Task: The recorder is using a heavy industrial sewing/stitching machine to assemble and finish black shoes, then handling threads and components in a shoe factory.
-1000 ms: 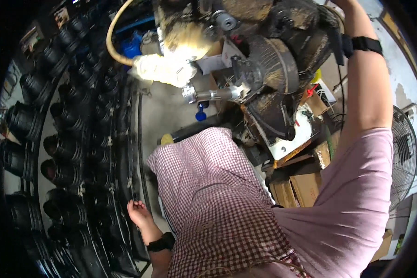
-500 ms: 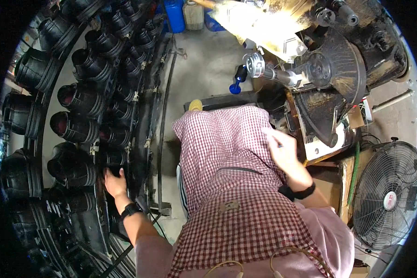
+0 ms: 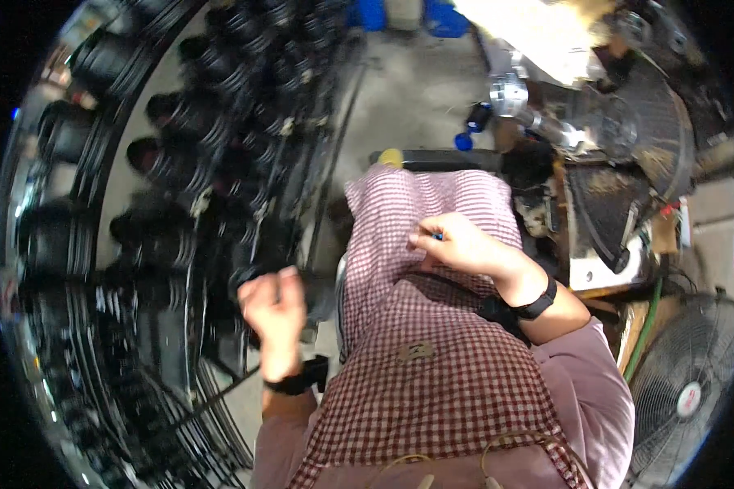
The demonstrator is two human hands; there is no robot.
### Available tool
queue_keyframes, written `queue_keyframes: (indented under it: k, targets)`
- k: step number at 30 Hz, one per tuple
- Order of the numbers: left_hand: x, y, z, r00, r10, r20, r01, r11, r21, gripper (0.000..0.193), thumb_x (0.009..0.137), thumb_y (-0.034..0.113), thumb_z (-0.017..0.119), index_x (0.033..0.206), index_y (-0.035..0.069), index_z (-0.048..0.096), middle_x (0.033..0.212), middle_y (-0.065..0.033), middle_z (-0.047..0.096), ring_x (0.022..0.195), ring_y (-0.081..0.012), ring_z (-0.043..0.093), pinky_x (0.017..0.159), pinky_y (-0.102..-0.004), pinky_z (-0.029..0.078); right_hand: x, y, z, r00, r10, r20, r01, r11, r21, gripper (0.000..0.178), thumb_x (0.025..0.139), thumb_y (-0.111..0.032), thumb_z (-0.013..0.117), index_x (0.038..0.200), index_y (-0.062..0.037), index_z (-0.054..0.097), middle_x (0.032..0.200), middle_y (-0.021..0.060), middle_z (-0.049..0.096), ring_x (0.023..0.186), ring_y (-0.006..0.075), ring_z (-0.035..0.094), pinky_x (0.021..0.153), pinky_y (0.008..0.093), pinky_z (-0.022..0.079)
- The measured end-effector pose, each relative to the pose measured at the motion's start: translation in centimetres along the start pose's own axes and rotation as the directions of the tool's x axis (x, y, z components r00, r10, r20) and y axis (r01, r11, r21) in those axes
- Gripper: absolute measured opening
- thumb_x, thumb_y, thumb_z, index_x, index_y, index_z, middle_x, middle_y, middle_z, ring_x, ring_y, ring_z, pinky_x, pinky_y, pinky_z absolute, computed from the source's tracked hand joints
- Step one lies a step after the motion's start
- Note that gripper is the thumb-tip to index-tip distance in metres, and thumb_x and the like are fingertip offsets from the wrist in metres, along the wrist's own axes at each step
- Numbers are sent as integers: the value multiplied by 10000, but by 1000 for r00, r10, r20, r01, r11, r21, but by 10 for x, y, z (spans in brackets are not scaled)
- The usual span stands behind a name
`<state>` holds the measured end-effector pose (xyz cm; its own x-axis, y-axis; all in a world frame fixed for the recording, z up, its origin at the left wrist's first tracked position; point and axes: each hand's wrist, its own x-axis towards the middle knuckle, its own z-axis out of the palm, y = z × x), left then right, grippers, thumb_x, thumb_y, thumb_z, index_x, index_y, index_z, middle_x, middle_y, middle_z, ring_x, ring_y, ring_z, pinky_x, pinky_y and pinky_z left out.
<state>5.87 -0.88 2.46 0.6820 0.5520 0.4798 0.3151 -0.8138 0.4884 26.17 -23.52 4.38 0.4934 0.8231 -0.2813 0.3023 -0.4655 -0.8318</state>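
Left hand: Held out beside the seated worker's lap, the left hand (image 3: 274,308) is raised with thumb and fingers parted, close to rows of black shoes (image 3: 163,163); motion blur leaves it impossible to tell whether it grips anything.
Right hand: Above the lap, the right hand (image 3: 461,247) curls its fingers inward, well apart from the left.
Blue item: A small blue item (image 3: 438,236) shows at the right hand's fingers; whether it is pinched there cannot be told.
Apron: A red-and-white checked apron (image 3: 457,383) covers the worker's chest and knees.
Machine: Ahead to the right, a dusty machine carries a silver cylinder (image 3: 510,95) beneath a brightly lit cover (image 3: 546,33).
Fan: A round fan (image 3: 687,399) stands at lower right.
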Motion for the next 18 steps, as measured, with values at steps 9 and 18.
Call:
queue_keyframes:
  k: [9, 18]
  targets:
    - [38, 112, 25, 596, 706, 381, -569, 707, -420, 210, 852, 236, 586, 1002, 99, 641, 986, -54, 633, 995, -221, 587, 837, -359, 416, -24, 15, -8, 924, 41, -379, 65, 963, 263, 214, 685, -86, 668, 627, -59, 464, 582, 5, 473, 566, 103, 453, 548, 267, 403]
    - [35, 125, 102, 876, -35, 481, 450, -297, -842, 727, 840, 255, 510, 1482, 81, 218, 1440, -157, 369, 1291, -325, 403, 1086, -459, 329, -19, 38, -32, 779, 107, -617, 417, 646, 639, 213, 894, -107, 635, 740, -69, 492, 688, -23, 522, 662, 47, 494, 617, 206, 432]
